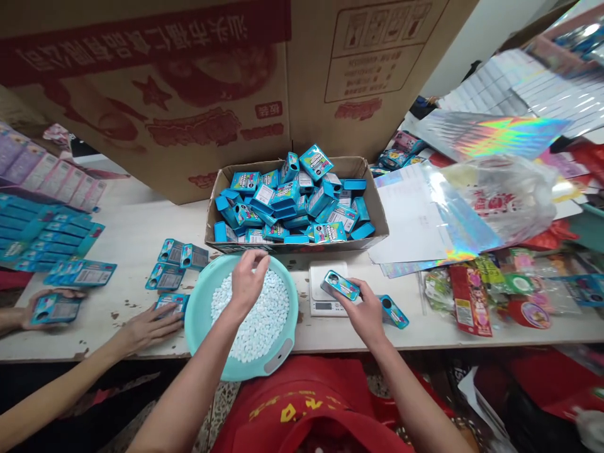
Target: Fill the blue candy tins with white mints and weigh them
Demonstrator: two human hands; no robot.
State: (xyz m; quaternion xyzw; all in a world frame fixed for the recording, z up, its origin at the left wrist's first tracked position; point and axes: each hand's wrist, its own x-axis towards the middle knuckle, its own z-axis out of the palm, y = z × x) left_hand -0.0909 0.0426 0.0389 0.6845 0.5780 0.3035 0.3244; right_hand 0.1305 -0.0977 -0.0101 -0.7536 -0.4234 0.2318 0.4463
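Note:
Over a turquoise basin (289, 292) hangs my left hand (248, 283), thumb and fingertips drawn together; whatever they hold, if anything, is too small to make out. White pellet-like candies (264, 321) fill the basin below it. My right hand (368, 311) grips a small blue candy box (340, 284) with a dark round spot at one end, tilted above the small white digital scale (325, 307). Another blue box (394, 311) lies on the table just right of that hand. Behind the basin and scale, an open cardboard tray (295, 246) is heaped with similar blue boxes (285, 192).
At left, a co-worker's hands (146, 327) handle blue boxes, with several more boxes (165, 275) nearby. A large carton (198, 75) stands behind the tray. Papers and holographic sheets (415, 214), a plastic bag (500, 195) and packaged sweets (472, 299) cover the right side.

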